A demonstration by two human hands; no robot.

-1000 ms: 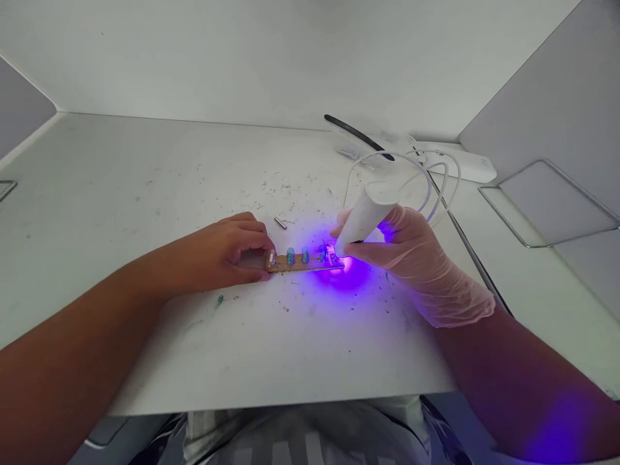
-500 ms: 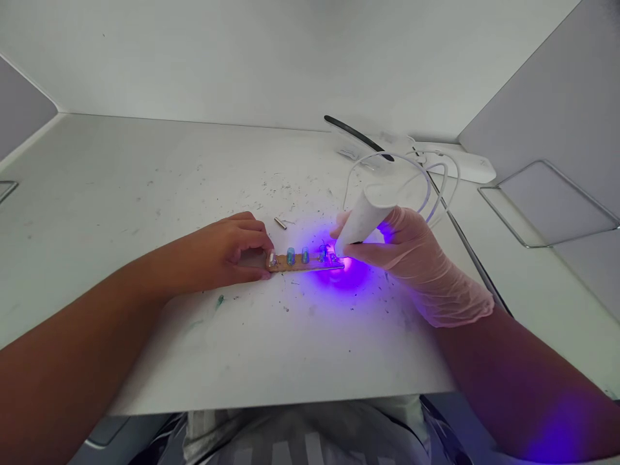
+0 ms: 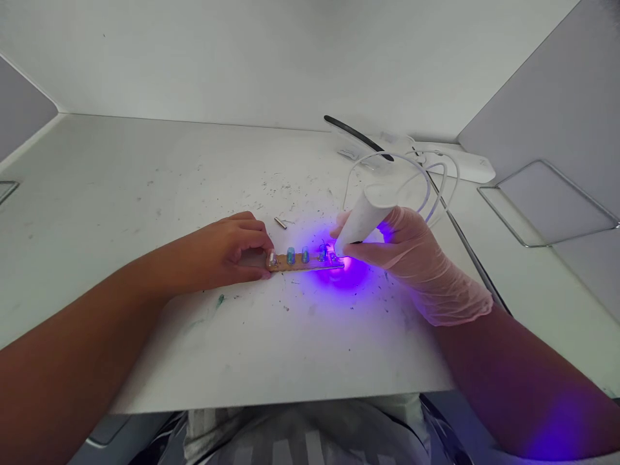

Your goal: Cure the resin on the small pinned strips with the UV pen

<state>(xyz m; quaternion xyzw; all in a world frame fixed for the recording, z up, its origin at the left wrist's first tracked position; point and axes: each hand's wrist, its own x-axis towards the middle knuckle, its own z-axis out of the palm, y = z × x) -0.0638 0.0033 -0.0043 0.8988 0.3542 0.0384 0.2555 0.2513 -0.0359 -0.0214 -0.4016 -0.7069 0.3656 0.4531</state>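
Several artificial nails (image 3: 290,256), clear and blue-green, stand in a row on a narrow brown display strip (image 3: 296,267) lying on the table. My bare left hand (image 3: 239,248) pinches the strip's left end between thumb and fingers. Wrapped in a thin translucent glove, my right hand (image 3: 397,248) grips a white handheld UV lamp (image 3: 365,216). The lamp is tilted, its lower end close over the strip's right end. Purple light glows there and spills onto the table, partly washing out the rightmost nails. I cannot tell whether the lamp touches them.
A small metal cylinder (image 3: 280,223) lies behind the strip. Farther back are a black nail file (image 3: 358,137), clear plastic packaging, a looped white cable (image 3: 429,187) and a long white device (image 3: 460,165). Dark specks dot the white table (image 3: 242,361). A wire frame (image 3: 547,245) is at the right wall.
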